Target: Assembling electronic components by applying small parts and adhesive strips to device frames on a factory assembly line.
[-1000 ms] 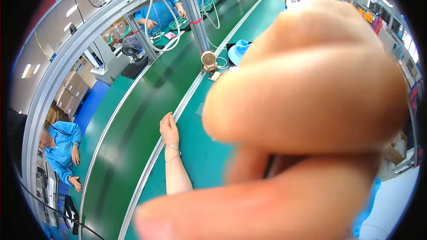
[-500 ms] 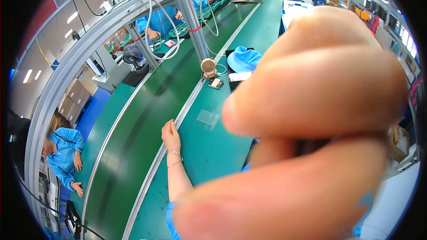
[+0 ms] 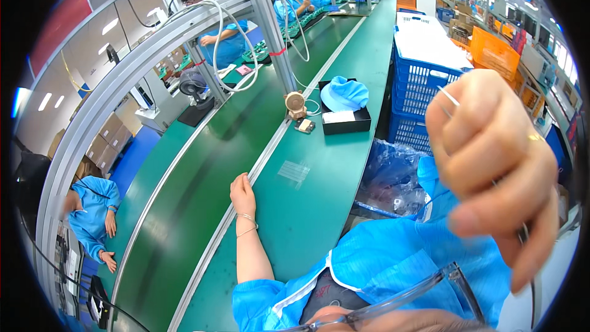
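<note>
My left hand [image 3: 243, 194] rests loosely curled at the metal rail [image 3: 255, 169] along the conveyor belt [image 3: 184, 209]. Thin bracelets circle that wrist, and the forearm lies over the green tabletop [image 3: 295, 209]. I see nothing in its fingers, though their inner side is partly hidden. Large and close on the right, my right hand [image 3: 491, 154] is closed with bent fingers. A thin dark cable [image 3: 533, 301] runs up into its lower fingers, and a thin pale strip [image 3: 448, 95] shows by the knuckles. Blue sleeves cover my upper arms.
A black box [image 3: 347, 126] with a blue cap [image 3: 345, 93] stands on the tabletop beside a small beige fan [image 3: 295, 104]. Blue crates [image 3: 424, 74] and a plastic-lined bin [image 3: 390, 178] stand right. A co-worker [image 3: 92, 215] sits across the belt, under a metal frame [image 3: 261, 18].
My right hand has drawn back from very near the camera toward the right, uncovering the crates, bin and my blue clothing. My left hand stays at the rail.
</note>
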Action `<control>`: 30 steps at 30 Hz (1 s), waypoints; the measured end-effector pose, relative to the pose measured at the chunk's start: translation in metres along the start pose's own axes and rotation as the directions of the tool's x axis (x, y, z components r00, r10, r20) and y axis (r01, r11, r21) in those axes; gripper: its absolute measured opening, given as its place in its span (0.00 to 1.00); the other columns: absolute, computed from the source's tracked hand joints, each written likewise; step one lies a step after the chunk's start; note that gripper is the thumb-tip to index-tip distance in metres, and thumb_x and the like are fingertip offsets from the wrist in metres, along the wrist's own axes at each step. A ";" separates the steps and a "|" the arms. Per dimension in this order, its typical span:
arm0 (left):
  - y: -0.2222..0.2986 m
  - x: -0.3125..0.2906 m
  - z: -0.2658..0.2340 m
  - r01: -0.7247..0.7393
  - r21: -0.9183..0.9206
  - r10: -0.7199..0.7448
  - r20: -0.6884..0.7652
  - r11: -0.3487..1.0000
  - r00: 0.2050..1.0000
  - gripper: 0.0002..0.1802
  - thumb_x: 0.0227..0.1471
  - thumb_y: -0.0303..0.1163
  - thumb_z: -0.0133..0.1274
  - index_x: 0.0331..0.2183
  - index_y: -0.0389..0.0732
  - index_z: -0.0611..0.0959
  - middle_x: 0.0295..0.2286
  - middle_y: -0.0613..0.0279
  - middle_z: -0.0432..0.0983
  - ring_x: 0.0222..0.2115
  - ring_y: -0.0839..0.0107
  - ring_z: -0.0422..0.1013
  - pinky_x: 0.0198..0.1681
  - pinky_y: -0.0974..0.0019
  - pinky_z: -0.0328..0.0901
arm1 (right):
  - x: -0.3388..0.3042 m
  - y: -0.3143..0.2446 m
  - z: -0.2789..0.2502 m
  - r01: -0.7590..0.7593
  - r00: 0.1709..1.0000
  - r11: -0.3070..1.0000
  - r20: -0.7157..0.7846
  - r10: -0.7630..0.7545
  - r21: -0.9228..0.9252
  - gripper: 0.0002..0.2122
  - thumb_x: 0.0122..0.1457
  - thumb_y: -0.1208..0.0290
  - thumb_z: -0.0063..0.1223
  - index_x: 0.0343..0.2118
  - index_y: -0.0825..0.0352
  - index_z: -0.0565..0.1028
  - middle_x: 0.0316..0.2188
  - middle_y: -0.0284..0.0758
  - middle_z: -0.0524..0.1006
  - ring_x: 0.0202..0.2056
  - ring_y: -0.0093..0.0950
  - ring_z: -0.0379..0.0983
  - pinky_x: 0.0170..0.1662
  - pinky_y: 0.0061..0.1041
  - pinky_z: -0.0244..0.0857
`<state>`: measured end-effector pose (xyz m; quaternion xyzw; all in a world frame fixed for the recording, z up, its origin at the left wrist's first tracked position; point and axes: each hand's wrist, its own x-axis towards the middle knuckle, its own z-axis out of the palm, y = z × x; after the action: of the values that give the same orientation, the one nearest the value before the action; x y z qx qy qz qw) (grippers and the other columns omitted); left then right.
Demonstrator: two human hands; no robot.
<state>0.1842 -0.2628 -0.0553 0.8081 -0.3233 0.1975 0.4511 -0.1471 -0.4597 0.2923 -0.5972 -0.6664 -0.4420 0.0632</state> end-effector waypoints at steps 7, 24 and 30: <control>0.000 0.002 0.013 -0.071 -0.060 0.065 -0.099 0.996 0.993 0.14 0.59 0.33 0.44 0.36 0.36 0.81 0.37 0.52 0.77 0.40 0.56 0.71 0.45 0.59 0.65 | 0.009 0.014 0.030 -0.338 0.941 0.874 -0.094 0.326 -0.349 0.03 0.49 0.69 0.59 0.26 0.59 0.81 0.24 0.31 0.78 0.22 0.25 0.70 0.26 0.26 0.63; -0.020 0.010 0.016 0.041 -0.246 0.002 0.174 0.968 0.985 0.16 0.53 0.29 0.49 0.42 0.29 0.76 0.42 0.45 0.75 0.44 0.51 0.69 0.49 0.55 0.62 | 0.043 0.058 0.103 -0.211 0.969 0.955 0.085 0.232 -0.211 0.05 0.52 0.62 0.53 0.23 0.53 0.72 0.18 0.23 0.71 0.22 0.25 0.71 0.17 0.24 0.60; -0.021 0.001 0.009 0.083 -0.174 -0.075 0.051 0.981 0.996 0.16 0.54 0.30 0.50 0.43 0.30 0.76 0.42 0.46 0.74 0.44 0.51 0.69 0.49 0.54 0.62 | 0.022 0.037 0.071 -0.416 0.896 0.907 -0.200 0.397 -0.066 0.07 0.52 0.68 0.60 0.35 0.57 0.78 0.21 0.26 0.72 0.18 0.27 0.69 0.17 0.23 0.60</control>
<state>0.2002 -0.2624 -0.0718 0.7813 -0.3172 0.1322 0.5210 -0.0902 -0.4000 0.2824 -0.6827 -0.4937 -0.5067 0.1829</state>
